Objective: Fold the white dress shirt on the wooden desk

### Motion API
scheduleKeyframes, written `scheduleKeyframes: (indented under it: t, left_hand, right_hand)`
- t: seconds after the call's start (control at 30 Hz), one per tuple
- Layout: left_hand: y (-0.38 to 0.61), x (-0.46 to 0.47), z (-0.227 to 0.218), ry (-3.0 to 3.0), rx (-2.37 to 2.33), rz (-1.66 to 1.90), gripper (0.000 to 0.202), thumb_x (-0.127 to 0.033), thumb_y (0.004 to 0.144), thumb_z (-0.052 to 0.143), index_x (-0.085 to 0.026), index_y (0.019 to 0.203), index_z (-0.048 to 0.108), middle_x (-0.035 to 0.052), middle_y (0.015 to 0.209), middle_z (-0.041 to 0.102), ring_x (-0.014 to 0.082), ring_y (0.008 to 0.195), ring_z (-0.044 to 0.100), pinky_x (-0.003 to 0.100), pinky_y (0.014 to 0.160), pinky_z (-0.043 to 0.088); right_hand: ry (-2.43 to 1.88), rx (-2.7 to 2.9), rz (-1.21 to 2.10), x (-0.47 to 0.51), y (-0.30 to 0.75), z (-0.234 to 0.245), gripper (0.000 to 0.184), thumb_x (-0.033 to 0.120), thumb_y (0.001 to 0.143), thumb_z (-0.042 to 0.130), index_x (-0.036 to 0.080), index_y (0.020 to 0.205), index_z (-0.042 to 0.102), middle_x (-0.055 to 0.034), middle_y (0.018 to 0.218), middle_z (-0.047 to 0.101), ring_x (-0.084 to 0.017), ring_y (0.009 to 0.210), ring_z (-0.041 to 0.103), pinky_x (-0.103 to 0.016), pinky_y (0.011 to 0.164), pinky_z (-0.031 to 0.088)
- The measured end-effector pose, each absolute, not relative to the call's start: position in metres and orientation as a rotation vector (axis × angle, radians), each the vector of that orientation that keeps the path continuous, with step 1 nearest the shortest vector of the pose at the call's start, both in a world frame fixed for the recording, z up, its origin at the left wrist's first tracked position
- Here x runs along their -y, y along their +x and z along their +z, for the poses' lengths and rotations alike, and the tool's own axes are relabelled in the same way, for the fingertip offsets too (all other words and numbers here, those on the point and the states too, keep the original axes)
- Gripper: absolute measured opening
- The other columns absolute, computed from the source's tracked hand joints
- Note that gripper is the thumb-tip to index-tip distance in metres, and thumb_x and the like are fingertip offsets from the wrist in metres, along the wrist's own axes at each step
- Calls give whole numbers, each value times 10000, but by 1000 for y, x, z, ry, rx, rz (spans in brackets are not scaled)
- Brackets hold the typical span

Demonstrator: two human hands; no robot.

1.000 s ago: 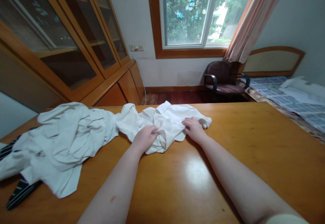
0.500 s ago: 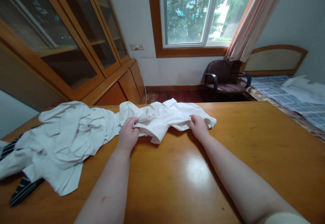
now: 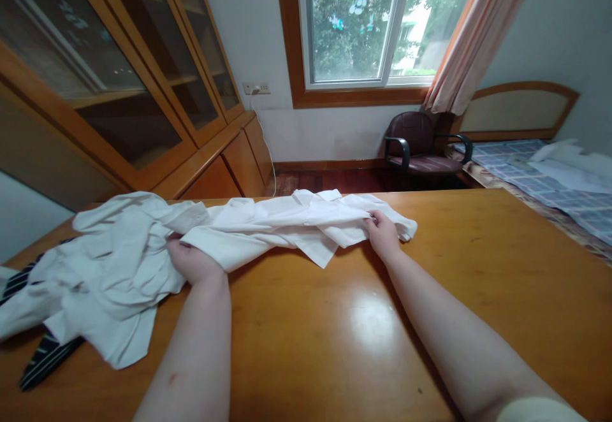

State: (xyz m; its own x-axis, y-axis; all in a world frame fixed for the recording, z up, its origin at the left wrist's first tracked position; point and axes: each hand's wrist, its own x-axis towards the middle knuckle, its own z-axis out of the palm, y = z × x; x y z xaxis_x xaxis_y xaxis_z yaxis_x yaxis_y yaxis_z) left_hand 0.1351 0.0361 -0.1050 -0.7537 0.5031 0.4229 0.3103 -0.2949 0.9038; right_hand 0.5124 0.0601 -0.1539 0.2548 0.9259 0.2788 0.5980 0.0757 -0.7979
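White cotton shirt (image 3: 268,224) lies stretched flat across wooden table (image 3: 306,339), near far side. Right hand (image 3: 382,234) pinches shirt end; left hand (image 3: 194,262) is under fold, fingers hidden, cannot tell if grasping. Risk: strong pull could drag white cloth heap (image 3: 115,269) and striped necktie (image 3: 48,361) off wooden table.

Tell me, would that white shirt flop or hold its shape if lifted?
The white shirt looks floppy, lying in soft creases on the wooden table. Probably light too: the right hand pinches it easily. It may slide on that glossy top.
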Motion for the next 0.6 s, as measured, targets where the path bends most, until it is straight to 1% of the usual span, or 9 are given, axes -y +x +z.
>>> scheduleKeyframes:
  t: [0.1, 0.2, 0.23, 0.3, 0.37, 0.43, 0.47, 0.53, 0.6]
  left_hand:
    - [133, -35, -106, 831, -1919, 2304, 244, -104, 695, 509, -163, 924, 450, 1, 909, 509, 150, 934, 496, 313, 951, 366]
    - [138, -27, -105, 782, -2009, 2474, 436, -45, 653, 454, -170, 1069, 420, 34, 1027, 491, 166, 967, 496, 341, 933, 387]
    - [141, -22, -104, 878, -2024, 2559, 459, -46, 656, 448, -172, 1097, 420, 45, 1059, 487, 178, 992, 492, 357, 940, 383]
    - [148, -14, -102, 1280, -1975, 2652, 364, -87, 695, 461, -176, 1048, 473, 55, 1045, 508, 205, 1017, 496, 389, 955, 375]
    - [159, -7, -99, 1861, -1825, 2361, 199, -161, 742, 485, -193, 931, 537, 51, 955, 560, 217, 974, 535, 400, 940, 396]
    - [173, -3, -97, 2316, -1639, 1719, 142, -229, 759, 519, -217, 875, 600, 53, 924, 615, 220, 941, 573, 394, 918, 423]
    - [181, -3, -97, 2442, -1548, 1385, 158, -250, 753, 544, -234, 883, 633, 58, 981, 634, 226, 976, 575, 396, 930, 421]
    - [196, -6, -99, 2552, -1414, 923, 158, -266, 742, 577, -270, 863, 678, 52, 1153, 613, 253, 1127, 519, 428, 998, 369]
    - [205, -12, -105, 2563, -1401, 725, 134, -257, 748, 577, -287, 805, 694, 28, 1267, 562, 279, 1242, 429, 469, 1050, 298]
  right_hand:
    - [-1647, 1481, 440, -63, 514, -159, 268, 352, 789, 460, 190, 908, 637, -57, 814, 666, -226, 773, 585, -349, 711, 436]
    - [-1598, 1522, 305, -66, 515, -163, 280, 288, 759, 482, 173, 974, 621, -95, 942, 658, -247, 893, 578, -392, 799, 438]
    - [-1553, 1536, 216, -65, 514, -163, 306, 270, 743, 500, 166, 1010, 608, -113, 1022, 640, -258, 968, 559, -410, 849, 423]
    - [-1455, 1570, 43, -60, 510, -161, 341, 257, 729, 536, 163, 1053, 585, -131, 1117, 599, -269, 1062, 514, -425, 918, 387]
    - [-1378, 1680, 0, -51, 504, -156, 259, 284, 758, 553, 183, 992, 599, -109, 1015, 622, -247, 979, 544, -393, 885, 406]
    - [-1317, 1880, 84, -42, 496, -152, 157, 339, 801, 547, 208, 850, 620, -64, 816, 630, -204, 794, 570, -338, 783, 438]
    - [-1282, 1991, 131, -39, 492, -150, 168, 369, 805, 555, 215, 804, 623, -51, 768, 625, -191, 746, 568, -322, 750, 439]
    - [-1225, 2174, 172, -35, 487, -147, 215, 419, 759, 618, 221, 840, 644, -56, 833, 646, -207, 800, 576, -333, 768, 434]
    - [-1222, 2262, 153, -37, 484, -148, 339, 403, 693, 685, 230, 982, 648, -77, 1009, 649, -255, 943, 563, -382, 842, 412]
